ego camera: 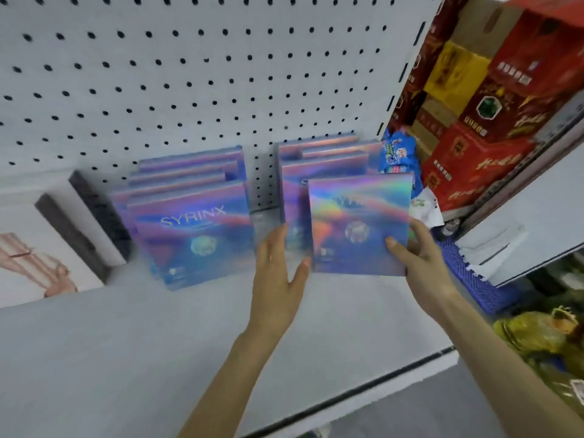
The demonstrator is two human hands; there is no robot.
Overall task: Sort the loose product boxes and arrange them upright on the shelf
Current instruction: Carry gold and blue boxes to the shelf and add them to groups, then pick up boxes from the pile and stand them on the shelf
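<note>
Head view, from the left: white boxes with dark sides (47, 245) stand on the shelf (126, 343), then a row of holographic SYRINX boxes (192, 235) stands upright against the pegboard (189, 74). The left hand (278, 273) reaches in, fingers straight and loose, thumb at the lower left corner of the front box (357, 222). The right hand (423, 263) grips that upright box's right edge, thumb on its face, before a second row (322, 165). Red cartons (493, 121) sit far right
</note>
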